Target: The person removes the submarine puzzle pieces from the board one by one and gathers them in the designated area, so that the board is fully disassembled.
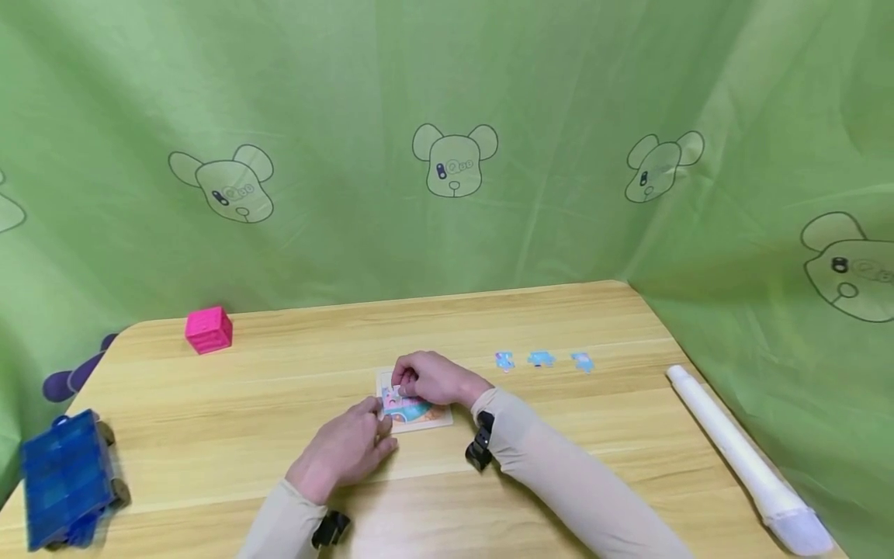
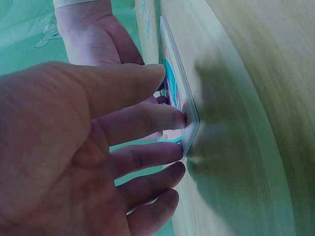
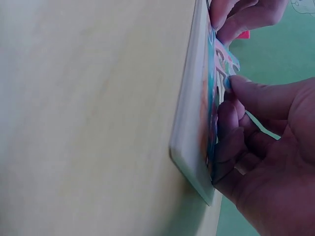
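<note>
A small jigsaw puzzle [image 1: 419, 413] in a pale tray lies flat on the wooden table, partly covered by both hands. Over its far part, the right hand [image 1: 436, 378] pinches a puzzle piece [image 3: 227, 60] between thumb and fingers; in the right wrist view the piece is tilted up from the picture. The left hand [image 1: 345, 446] rests at the near left corner, its fairly straight fingertips touching the tray's edge [image 2: 191, 129]. Right of the tray lie three loose puzzle pieces [image 1: 541, 358] in a row, mostly blue.
A pink cube [image 1: 209, 330] sits at the back left of the table [image 1: 293, 357]. Along the left edge stands a blue wheeled toy [image 1: 66, 481]. A long white roll [image 1: 747, 458] lies by the right edge. Green curtain [image 1: 335, 233] hangs behind and at the sides.
</note>
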Action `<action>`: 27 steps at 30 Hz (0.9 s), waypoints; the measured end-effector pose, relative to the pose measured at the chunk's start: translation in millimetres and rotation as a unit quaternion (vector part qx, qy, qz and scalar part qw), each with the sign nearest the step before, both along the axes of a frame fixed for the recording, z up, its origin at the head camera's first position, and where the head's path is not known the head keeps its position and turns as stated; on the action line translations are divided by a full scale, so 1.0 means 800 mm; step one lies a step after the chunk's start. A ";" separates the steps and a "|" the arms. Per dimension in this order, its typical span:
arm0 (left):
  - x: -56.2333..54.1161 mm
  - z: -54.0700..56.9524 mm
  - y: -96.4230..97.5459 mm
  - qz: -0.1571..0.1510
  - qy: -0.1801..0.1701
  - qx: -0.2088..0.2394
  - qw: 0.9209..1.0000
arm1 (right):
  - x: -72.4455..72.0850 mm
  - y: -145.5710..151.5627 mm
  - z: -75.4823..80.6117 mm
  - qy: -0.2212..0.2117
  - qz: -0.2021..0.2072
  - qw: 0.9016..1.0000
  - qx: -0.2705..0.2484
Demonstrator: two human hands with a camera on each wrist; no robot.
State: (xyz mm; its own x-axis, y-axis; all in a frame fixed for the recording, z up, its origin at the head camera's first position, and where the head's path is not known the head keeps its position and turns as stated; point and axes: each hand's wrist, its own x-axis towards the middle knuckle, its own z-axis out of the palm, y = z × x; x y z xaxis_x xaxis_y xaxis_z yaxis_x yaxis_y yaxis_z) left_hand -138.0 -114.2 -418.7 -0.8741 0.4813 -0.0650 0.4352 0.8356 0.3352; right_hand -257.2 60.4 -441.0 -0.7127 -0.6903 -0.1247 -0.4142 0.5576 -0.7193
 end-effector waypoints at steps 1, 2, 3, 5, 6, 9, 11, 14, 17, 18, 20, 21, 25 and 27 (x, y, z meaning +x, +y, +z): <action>0.000 0.001 0.000 0.003 -0.004 0.000 1.000 | 0.000 0.000 0.000 -0.001 0.000 1.000 -0.001; 0.000 0.001 0.000 0.007 -0.008 0.002 1.000 | 0.000 0.001 0.000 -0.003 0.001 1.000 -0.001; 0.000 0.002 0.000 0.010 -0.011 0.003 1.000 | -0.001 0.001 -0.001 -0.005 0.002 1.000 -0.001; 0.001 0.002 -0.001 0.014 -0.015 0.004 1.000 | -0.001 0.002 -0.001 -0.012 0.005 1.000 -0.003; 0.001 0.002 -0.001 0.016 -0.016 0.004 1.000 | -0.001 0.002 -0.002 -0.013 0.006 1.000 -0.004; 0.001 0.002 -0.002 0.019 -0.016 0.001 1.000 | -0.001 0.003 -0.002 -0.015 0.007 1.000 -0.003; 0.000 0.002 -0.002 0.021 -0.015 -0.002 1.000 | -0.001 0.004 -0.001 -0.016 0.005 1.000 -0.005; 0.000 0.001 -0.002 0.026 -0.016 -0.005 1.000 | -0.002 0.005 -0.001 -0.020 0.006 1.000 -0.010; 0.000 0.001 -0.002 0.024 -0.012 -0.009 1.000 | -0.002 0.005 -0.001 -0.026 0.008 1.000 -0.015; 0.000 0.000 -0.002 0.023 -0.010 -0.009 1.000 | -0.002 0.005 -0.001 -0.028 0.008 0.999 -0.016; 0.000 0.000 -0.002 0.021 -0.005 -0.012 1.000 | -0.003 0.005 -0.002 -0.029 0.007 0.999 -0.016; 0.000 0.000 -0.002 0.022 -0.004 -0.012 1.000 | -0.002 0.005 -0.002 -0.030 0.006 0.999 -0.017; 0.000 -0.001 -0.002 0.023 0.004 -0.018 1.000 | -0.001 0.006 -0.001 -0.034 0.001 0.999 -0.025; 0.000 -0.002 -0.002 0.023 0.009 -0.021 0.999 | 0.000 0.007 0.001 -0.039 -0.002 0.999 -0.030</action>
